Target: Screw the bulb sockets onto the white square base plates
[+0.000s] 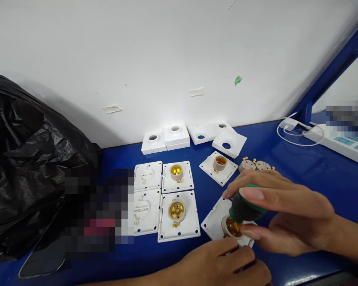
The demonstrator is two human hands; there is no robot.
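My right hand [292, 214] is wrapped round a screwdriver [246, 206] with a green and black handle. The tool points down at a lamp socket [231, 226] with a brass inside, which sits on a white square base plate [213, 216]. The screwdriver's tip is hidden. From below, my left hand [223, 264] holds this plate and socket with curled fingers at the near edge. Left of my hands lie more white plates; two carry brass-lined sockets [177, 210], and two bare plates [147, 176] are partly cut off by blurring. Another plate with a socket [220, 162] lies farther back.
White square covers [177, 139] with round holes stand along the wall. Loose round socket parts [247, 165] lie behind my right hand. A black plastic bag [32, 159] and a phone [44, 254] are at left. A power strip [346, 143] with white cables is at right.
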